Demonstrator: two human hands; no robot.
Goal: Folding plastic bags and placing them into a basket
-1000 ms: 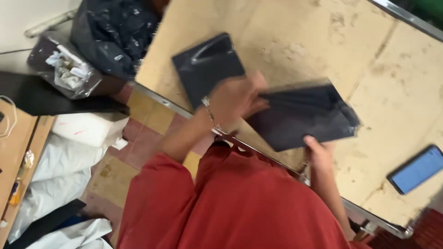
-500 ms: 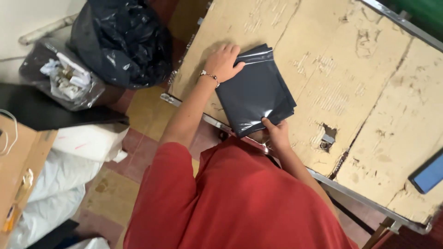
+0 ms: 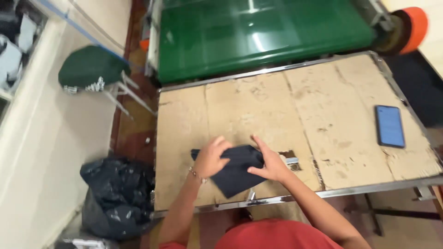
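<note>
I have a single view, from the camera worn on the head, looking steeply down over the near edge of the bench. It faces toward the far edge, where a green conveyor runs. It sits fairly high, so the whole bench top fits, with floor on the left.

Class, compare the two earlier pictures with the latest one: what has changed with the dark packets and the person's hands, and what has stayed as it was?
A second ago each hand held its own dark packet; they were then brought together. Now the left hand and right hand both press on one dark stack lying on the worn table. The camera view has swung round, bringing a green conveyor into sight. The phone lies untouched on the table, and the black bag stays beside it.
</note>
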